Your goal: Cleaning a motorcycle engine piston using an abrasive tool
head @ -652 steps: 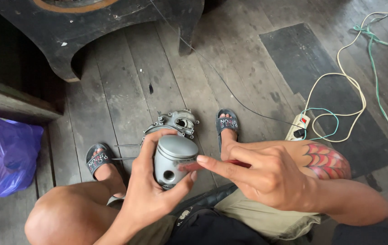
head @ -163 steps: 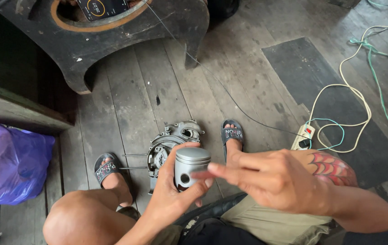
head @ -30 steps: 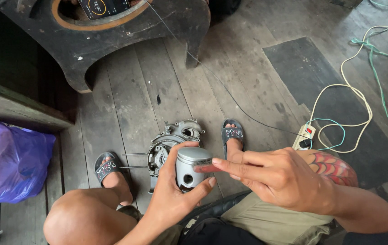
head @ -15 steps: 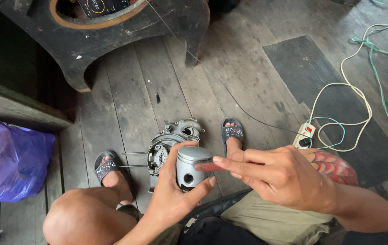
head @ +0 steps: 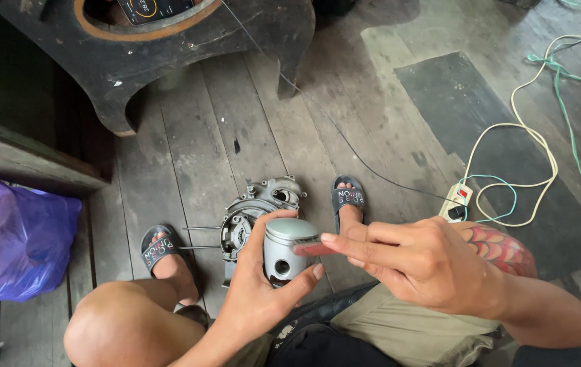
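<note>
My left hand [head: 258,299] grips a grey metal piston [head: 286,247], crown up, with a round pin hole facing me. My right hand [head: 418,261] reaches in from the right, its index finger and thumb pinching a small reddish strip [head: 311,249] against the piston's upper side. Just beyond the piston, a grey engine crankcase [head: 255,211] with thin studs lies on the wooden floor between my sandalled feet.
A dark wooden stool-like piece with an orange-rimmed opening [head: 168,41] stands ahead. A purple plastic bag [head: 11,238] lies at left. A white power strip [head: 456,201] with cream and green cables [head: 542,143] rests on a dark mat [head: 501,149] at right.
The piston has been turned in my left hand since the earliest frame. Over the last second my right fingers stay at its upper side, shifting only slightly.
</note>
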